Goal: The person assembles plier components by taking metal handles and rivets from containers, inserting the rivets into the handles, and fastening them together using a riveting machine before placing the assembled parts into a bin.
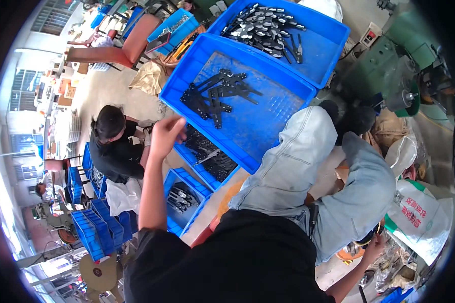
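My left hand is raised beside the left rim of a large blue plastic tray. Its fingers are loosely bent and apart, with nothing visible in them. Flat black metal pieces with small holes lie in a loose pile at the tray's left end. Down at the right, past my knee, my right hand has its fingers bent against a dark, rounded thing with yellow on it. Most of that thing is hidden by my leg, and its kind cannot be made out.
Behind stands a second blue tray heaped with black and silver tool parts. Lower blue bins hold more parts at left. A person in black sits nearby. Green machinery and a white sack are at right.
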`<action>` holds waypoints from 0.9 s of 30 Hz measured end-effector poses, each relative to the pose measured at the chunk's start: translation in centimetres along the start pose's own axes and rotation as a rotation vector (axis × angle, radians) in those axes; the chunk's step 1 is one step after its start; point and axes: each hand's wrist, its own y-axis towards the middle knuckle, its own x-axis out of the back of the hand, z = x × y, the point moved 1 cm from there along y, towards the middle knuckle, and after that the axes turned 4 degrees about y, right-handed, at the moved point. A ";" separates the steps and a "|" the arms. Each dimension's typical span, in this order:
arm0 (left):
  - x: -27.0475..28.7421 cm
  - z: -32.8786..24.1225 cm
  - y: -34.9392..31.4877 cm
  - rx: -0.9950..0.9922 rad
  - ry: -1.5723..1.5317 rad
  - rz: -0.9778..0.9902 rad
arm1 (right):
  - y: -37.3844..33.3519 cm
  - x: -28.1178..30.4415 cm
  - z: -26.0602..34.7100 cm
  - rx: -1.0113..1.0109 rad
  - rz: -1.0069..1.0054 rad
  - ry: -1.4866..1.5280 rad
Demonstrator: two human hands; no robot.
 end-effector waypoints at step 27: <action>-9.3 1.4 11.0 -0.178 -0.597 0.019 | -2.6 0.2 4.0 -0.215 -0.079 -0.013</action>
